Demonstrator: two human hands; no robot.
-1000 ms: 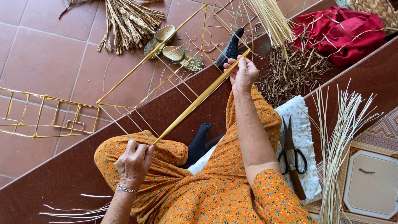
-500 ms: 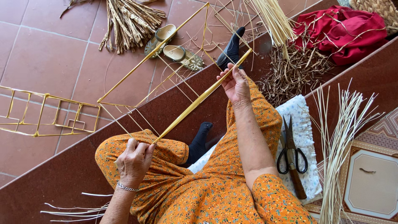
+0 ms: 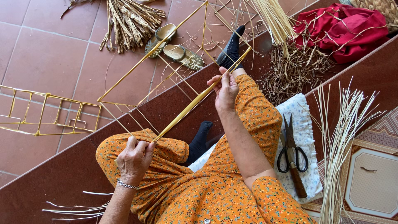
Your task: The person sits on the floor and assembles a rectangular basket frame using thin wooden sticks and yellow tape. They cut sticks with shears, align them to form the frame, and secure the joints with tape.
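A yellow cane frame [image 3: 157, 83] made of thin rods stretches from my lap out over the step. My left hand [image 3: 134, 155] grips its near corner above my left knee. Farther out, my right hand [image 3: 226, 89] pinches the thick front bar [image 3: 195, 101] of the frame near my black-socked foot [image 3: 232, 52]. I sit in orange flowered clothes on a dark red step.
Black scissors and a wood-handled knife [image 3: 292, 155] lie on a white cushion at my right. Pale cane strips [image 3: 340, 145] fan out beside it. A second cane frame [image 3: 45, 116], sandals [image 3: 174, 47], dried fibre bundles [image 3: 130, 20], twig scraps [image 3: 294, 70] and red cloth [image 3: 344, 29] lie around.
My right hand has slid back down the front bar toward me. The left hand has stayed on the near corner.
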